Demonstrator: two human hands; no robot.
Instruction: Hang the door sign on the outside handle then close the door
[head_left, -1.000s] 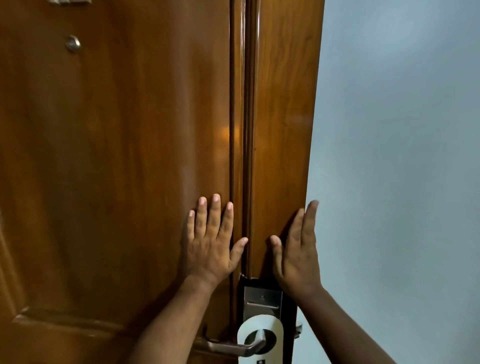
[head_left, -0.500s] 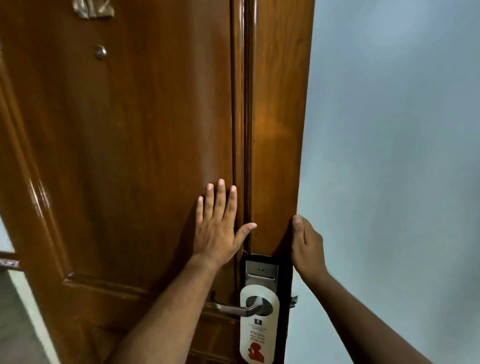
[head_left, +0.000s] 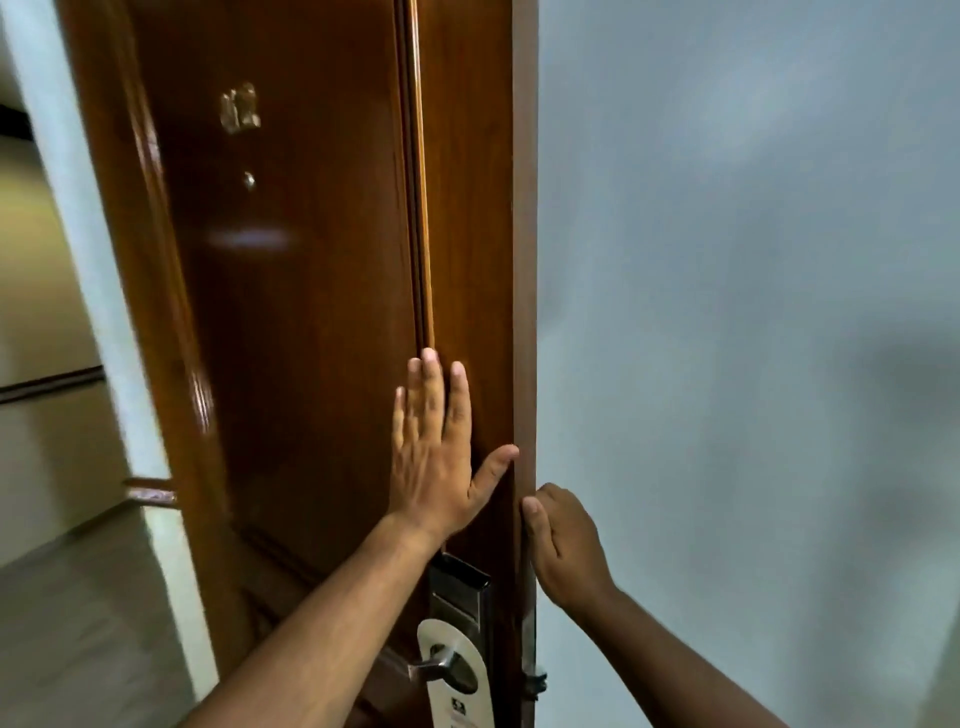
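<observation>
the big brown door (head_left: 311, 312) is partly open. the left hand (head_left: 434, 467) lies flat on it, fingers spread. the right hand (head_left: 563, 545) grips its edge. the white door sign (head_left: 457, 686) hangs on the handle (head_left: 434, 665).

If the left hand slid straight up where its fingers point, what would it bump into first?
Probably nothing: the left hand lies flat on the door, fingers pointing up, and above them only smooth wood shows to the picture's top.

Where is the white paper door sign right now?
In the head view, the white paper door sign hangs on the silver lever handle at the bottom centre, under the dark lock plate, below the left hand.
</observation>
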